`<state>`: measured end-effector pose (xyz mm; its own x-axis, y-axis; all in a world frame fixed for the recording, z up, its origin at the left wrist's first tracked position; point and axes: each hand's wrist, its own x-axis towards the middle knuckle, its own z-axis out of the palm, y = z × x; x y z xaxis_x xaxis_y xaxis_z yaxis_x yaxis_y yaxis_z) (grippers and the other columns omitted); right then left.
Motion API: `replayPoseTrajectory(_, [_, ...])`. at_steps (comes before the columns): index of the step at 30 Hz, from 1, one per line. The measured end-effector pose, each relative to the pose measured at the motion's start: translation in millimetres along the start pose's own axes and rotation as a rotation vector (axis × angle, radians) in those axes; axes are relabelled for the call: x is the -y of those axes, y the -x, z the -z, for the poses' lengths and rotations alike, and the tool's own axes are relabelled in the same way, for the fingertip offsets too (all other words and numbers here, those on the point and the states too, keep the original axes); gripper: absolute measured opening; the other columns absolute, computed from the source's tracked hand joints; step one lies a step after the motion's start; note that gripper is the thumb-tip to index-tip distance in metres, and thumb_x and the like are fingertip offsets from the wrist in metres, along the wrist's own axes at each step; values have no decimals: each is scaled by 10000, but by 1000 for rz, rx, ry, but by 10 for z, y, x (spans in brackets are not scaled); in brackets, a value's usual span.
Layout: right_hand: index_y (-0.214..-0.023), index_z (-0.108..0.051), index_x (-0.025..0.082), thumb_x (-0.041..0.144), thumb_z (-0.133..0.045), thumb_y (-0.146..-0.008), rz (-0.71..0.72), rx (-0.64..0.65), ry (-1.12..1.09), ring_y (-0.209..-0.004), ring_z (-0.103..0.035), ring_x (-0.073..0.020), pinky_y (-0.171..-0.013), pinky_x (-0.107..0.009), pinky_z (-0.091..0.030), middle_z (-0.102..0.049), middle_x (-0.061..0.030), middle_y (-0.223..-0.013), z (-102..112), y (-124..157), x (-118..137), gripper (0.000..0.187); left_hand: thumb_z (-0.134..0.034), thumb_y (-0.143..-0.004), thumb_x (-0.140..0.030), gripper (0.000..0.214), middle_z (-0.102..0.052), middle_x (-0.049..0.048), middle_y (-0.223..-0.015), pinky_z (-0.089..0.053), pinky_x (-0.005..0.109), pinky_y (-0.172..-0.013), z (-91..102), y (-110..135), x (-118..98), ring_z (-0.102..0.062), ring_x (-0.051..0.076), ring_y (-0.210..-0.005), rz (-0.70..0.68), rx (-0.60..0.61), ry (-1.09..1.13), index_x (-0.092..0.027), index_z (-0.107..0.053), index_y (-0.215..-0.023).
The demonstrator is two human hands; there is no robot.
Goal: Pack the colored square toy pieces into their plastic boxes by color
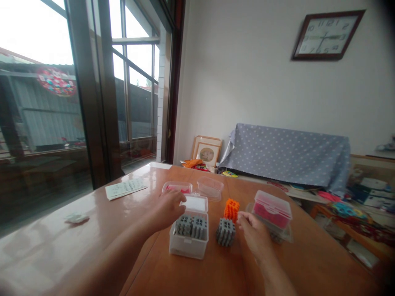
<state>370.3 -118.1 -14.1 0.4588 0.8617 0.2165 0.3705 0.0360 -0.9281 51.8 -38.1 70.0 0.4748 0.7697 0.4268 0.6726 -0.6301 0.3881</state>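
Note:
A clear plastic box point(189, 246) with its lid point(196, 203) flipped back holds two stacks of grey window-shaped building pieces point(191, 226). Over the box's back left corner hovers my left hand point(168, 207), its fingers loosely bent and apart from the thumb, with nothing seen in them. Right of the box, another grey stack point(226, 232) stands on the table in front of an orange stack point(231, 209) of similar pieces. My right hand point(251, 232) is beside these stacks, fingers pinched together near the orange one; what they hold, if anything, is hidden.
Behind the box lie a clear container with pink pieces point(177, 188) and another clear container point(210, 188). A lidded box of pink pieces point(272, 209) stands at the right. A paper sheet point(126, 189) and a small crumpled wrapper point(76, 218) lie on the wooden table point(154, 269).

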Motion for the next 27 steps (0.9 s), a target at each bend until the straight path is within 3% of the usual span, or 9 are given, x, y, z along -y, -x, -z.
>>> replayPoseTrajectory(4, [-1083, -726, 170, 553, -574, -844, -10, -18, -11, -938, -696, -290, -859, -387, -508, -767, -90, -1000, 2, -10, -1, 476, -569, -883, -308, 177, -721, 51, -946, -510, 365, -861, -97, -53, -25, -658, 225, -916, 61, -123, 227, -195, -693, -939])
replayPoseTrajectory(9, [-1151, -706, 161, 508, -630, -822, 15, 35, -33, -1008, -675, -293, -917, -405, -508, -742, -108, -1063, -24, 12, 28, 484, -559, -925, -368, 211, -730, 35, -988, -501, 357, -890, -229, 14, 89, -661, 217, -954, 42, -179, 378, -206, -694, -945])
replayPoseTrajectory(17, [-1317, -653, 206, 442, -782, -742, 53, 277, 35, -1207, -606, -311, -1058, -464, -452, -662, -115, -1318, 30, 39, -94, 634, -539, -969, -426, 275, -737, 30, -946, -513, 314, -821, -430, 107, 385, -680, 211, -900, 143, -69, 658, -189, -678, -983])
replayPoseTrajectory(27, [-1328, -639, 199, 431, -795, -748, 21, 327, 24, -1209, -612, -317, -1082, -482, -443, -678, -119, -1285, 18, 80, -50, 643, -529, -962, -445, 261, -716, 0, -864, -503, 281, -750, -494, 116, 447, -672, 198, -832, 139, -83, 521, -227, -669, -928])
